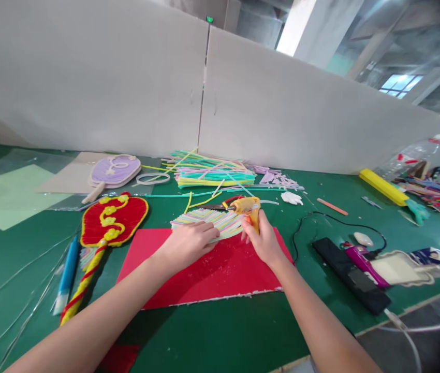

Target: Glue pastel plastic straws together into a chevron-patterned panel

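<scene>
Both forearms reach in from the near edge over the green table (212, 331), and everything else is placed here from the red sheet (208, 272) that lies flat in the middle of it.

On the far edge of the red sheet sits a fan-shaped panel of pastel strips (208, 220). The left hand (187, 243) lies on that panel's near side, fingers together and pressed flat on the strips. The right hand (262, 241) is wrapped around the grip of a yellow glue gun (248, 207), whose nozzle points left and meets the panel's far right edge; whether a finger is on the trigger cannot be told.

Left of the red sheet lies a red and yellow fan (113, 220) with a striped handle, and a blue pen (67, 272) lies just beyond that. Behind the red fan rests a purple fan (114, 171). Beyond the red sheet a loose pile of coloured strips (212, 173) is heaped on the table, not in any box or tray.

Right of the red sheet are a black power strip (350, 274), a magenta tool (363, 264) lying on it, and a cream fan-shaped blank (400, 269). Farther right lies a clear plastic bottle (410, 158) on its side; its contents cannot be made out. A yellow bar (383, 186) lies just in front of it.
</scene>
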Available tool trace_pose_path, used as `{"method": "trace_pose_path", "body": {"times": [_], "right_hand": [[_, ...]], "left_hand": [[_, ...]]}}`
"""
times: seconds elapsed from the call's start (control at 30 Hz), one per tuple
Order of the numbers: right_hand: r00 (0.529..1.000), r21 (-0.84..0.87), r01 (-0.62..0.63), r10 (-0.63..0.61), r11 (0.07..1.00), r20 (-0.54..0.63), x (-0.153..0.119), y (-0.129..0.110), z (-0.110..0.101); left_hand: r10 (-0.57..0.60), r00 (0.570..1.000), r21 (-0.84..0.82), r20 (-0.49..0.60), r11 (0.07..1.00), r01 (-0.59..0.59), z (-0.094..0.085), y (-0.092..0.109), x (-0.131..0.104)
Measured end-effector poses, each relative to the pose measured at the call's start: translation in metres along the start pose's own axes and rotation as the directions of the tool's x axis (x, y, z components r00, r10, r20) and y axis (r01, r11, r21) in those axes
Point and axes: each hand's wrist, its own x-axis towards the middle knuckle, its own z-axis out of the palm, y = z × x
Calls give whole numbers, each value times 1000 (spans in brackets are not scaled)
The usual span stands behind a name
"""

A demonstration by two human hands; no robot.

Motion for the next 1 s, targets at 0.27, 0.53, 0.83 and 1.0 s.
{"method": "trace_pose_path", "body": {"times": [0.27,0.53,0.83,1.0], "right_hand": [[978,-205,159,-183,966,-104,-19,-32,-11],[994,114,92,-83,989,-77,-17,-22,-4],[997,549,-23,61,835,-51,11,2,-18],[1000,348,-22,26,937,-7,5,-1,-10]], "left_hand": [[13,993,27,-115,1000,-10,7,-4,-5],[31,997,48,-73,998,-28,7,-1,-5],[29,999,104,-22,994,-27,10,1,-5],[26,1000,89,-16,996,-25,9,1,-5]]}}
